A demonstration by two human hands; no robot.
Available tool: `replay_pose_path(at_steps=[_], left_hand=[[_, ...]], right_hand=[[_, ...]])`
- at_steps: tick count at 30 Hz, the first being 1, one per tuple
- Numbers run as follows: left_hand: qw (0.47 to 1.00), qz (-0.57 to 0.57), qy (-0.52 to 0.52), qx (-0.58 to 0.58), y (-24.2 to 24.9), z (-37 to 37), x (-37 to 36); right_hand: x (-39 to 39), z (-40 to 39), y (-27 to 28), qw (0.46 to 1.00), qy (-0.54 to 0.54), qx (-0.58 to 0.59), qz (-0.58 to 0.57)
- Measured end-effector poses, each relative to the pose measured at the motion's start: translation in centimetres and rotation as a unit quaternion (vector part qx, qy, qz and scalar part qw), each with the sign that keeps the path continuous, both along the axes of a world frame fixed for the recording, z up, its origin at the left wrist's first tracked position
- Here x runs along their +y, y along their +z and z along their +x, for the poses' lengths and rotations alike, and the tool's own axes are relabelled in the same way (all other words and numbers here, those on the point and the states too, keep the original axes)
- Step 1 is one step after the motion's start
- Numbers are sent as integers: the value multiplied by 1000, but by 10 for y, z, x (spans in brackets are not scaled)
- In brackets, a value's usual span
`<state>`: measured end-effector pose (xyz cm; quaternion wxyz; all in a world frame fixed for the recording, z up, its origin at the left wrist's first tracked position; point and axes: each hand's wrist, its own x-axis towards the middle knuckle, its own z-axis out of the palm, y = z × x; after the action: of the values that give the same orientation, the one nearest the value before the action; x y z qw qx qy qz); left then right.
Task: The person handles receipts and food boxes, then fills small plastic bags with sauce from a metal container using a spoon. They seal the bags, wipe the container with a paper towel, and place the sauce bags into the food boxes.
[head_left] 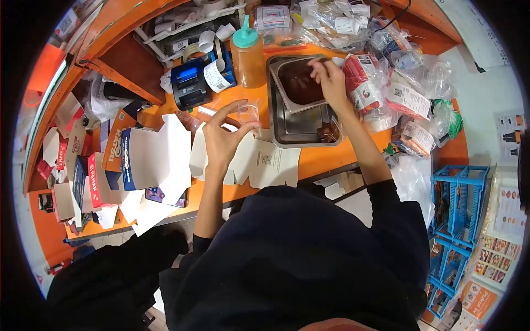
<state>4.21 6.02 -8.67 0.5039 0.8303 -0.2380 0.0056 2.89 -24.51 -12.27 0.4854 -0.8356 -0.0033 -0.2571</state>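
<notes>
My left hand [223,132] pinches a small clear plastic cup [249,114] between thumb and fingers, above the orange table. My right hand [331,83] is over the right side of a rectangular container [298,106] of dark brown sauce [300,81]. Its fingers are closed together; what they grip, if anything, cannot be made out. The container sits inside a larger metal tray [284,132]. In the tray's near right corner lies a small clear packet [328,132] with something brown in it. Flat unfolded white cardboard [262,163] lies below my left hand.
A squeeze bottle [248,60] with a teal cap and a blue-black label printer [190,83] stand behind my left hand. Folded food boxes [146,157] crowd the left. Labelled plastic bags [408,99] pile up at the right. Another person's dark clothing [116,281] shows lower left.
</notes>
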Motion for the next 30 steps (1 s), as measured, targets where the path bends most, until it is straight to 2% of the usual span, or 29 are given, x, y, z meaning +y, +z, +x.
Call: replay_pose_path(at_steps=[1,2,4,5,6,8,9,10,12,17,19,20,22,28,30], left_hand=[[999,-21,3,36,-4,1,0],[997,-43,5,71,-7,2,1],[996,-40,20,76,-12,2,2],[995,-38,32,82,-14,2,3],[995,-37,33,83,-17,2,3],[994,-60,28,84,-21,4,2],[994,-60,28,85,-21,4,2],[995,-57,26,76,-20,3,1],[996,-55,24,67,-16,2,-1],[999,-29,15,37,-12,1,-4],[999,-28,17,43,-13,1,-5],[998,-27,19,50,-14,2,-5],[998,-30,20,53,-16,2,-5],[998,-21,30,48,-8,0,-4],[999,-10,34,33,-9,0,-4]], right_hand=[[-1,6,0,991,-75,1,113],[-2,9,-1,991,-72,0,113],[1,11,3,999,-26,2,-21],[5,7,3,997,-36,67,-7],[11,3,2,997,-35,69,-7],[17,-3,1,998,63,25,-9],[16,-8,4,990,94,48,-99],[17,-13,5,990,93,49,-98],[18,-22,7,983,143,101,-62],[10,-39,5,983,139,119,8],[7,-45,3,982,127,99,100],[6,-48,4,982,126,99,100],[4,-54,6,970,89,97,202],[-12,-70,-4,971,75,61,217],[-7,-80,-9,966,39,10,255]])
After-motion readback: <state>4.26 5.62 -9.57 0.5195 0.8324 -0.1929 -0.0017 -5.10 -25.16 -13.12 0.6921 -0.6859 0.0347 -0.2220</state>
